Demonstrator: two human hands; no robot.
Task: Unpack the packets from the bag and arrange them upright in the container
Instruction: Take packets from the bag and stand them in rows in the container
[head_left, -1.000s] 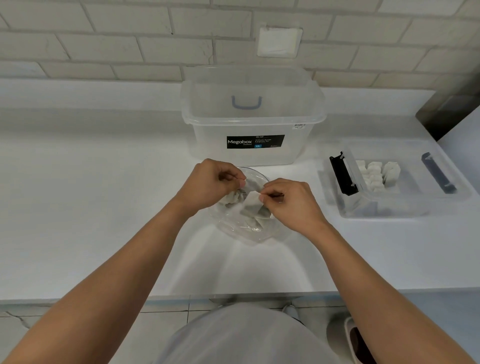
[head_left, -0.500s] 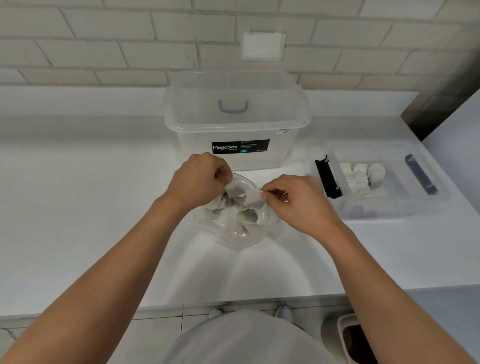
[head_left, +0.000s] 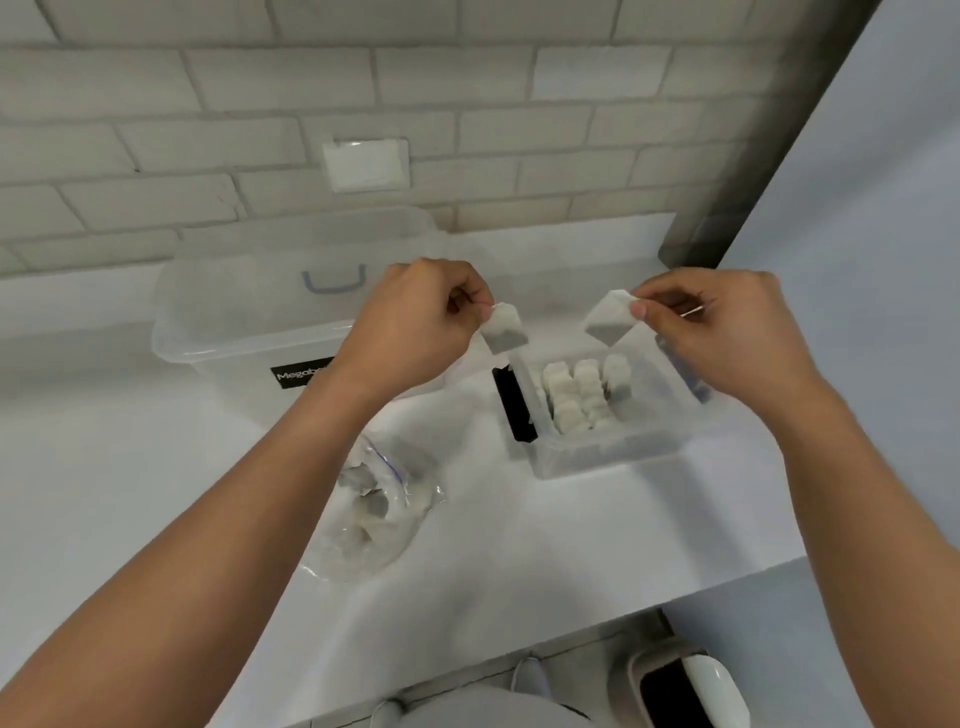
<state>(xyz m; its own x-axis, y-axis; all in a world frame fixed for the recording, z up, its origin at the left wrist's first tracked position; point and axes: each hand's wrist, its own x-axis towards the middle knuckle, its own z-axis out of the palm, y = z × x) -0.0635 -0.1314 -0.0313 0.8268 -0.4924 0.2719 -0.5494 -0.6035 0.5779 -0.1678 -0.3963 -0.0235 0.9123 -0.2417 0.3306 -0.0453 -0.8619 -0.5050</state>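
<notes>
Currently the left grip (head_left: 415, 322) pinches one packet (head_left: 506, 332) and the right grip (head_left: 727, 332) another packet (head_left: 610, 319) just above the container (head_left: 613, 460), where a swinging corner could topple the rows (head_left: 582, 395).

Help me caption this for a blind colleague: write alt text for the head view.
The left hand pinches one packet and the right hand another packet, both held near a small clear container holding rows of upright packets. A clear bag with more packets lies on the white counter.
</notes>
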